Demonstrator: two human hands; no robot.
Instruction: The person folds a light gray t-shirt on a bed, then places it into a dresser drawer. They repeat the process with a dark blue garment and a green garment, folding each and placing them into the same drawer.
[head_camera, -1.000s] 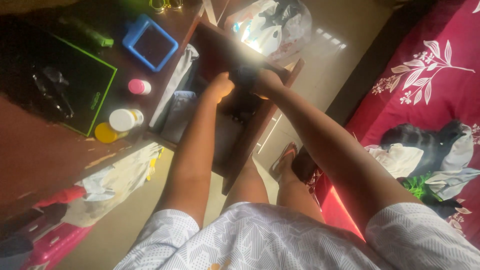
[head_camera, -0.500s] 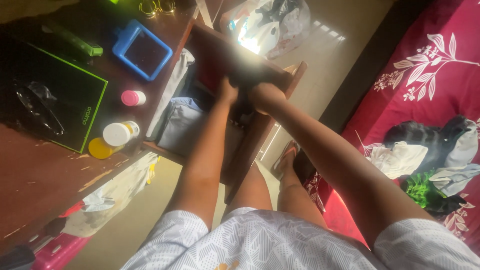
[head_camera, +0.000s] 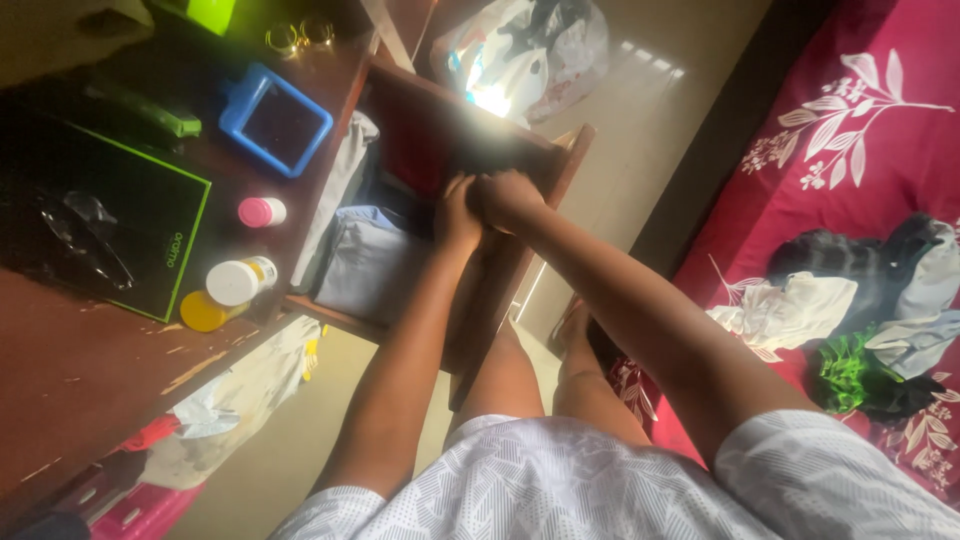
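Observation:
An open wooden drawer sticks out from a brown desk. My left hand and my right hand are side by side low in its right half. Their fingers curl down into a dark garment that is blurred and partly lost in glare. Folded blue-grey clothes lie in the drawer just left of my hands, with a red cloth behind them. My knees and patterned white shorts fill the bottom of the view.
On the desk are a blue square container, a pink-capped bottle, a white-capped bottle and a black box with green edges. A plastic bag lies on the floor beyond. To the right, a red floral bed carries a clothes pile.
Both hands have dropped lower into the drawer with the dark garment and drawn closer together. The view has shifted slightly, showing more of the folded clothes.

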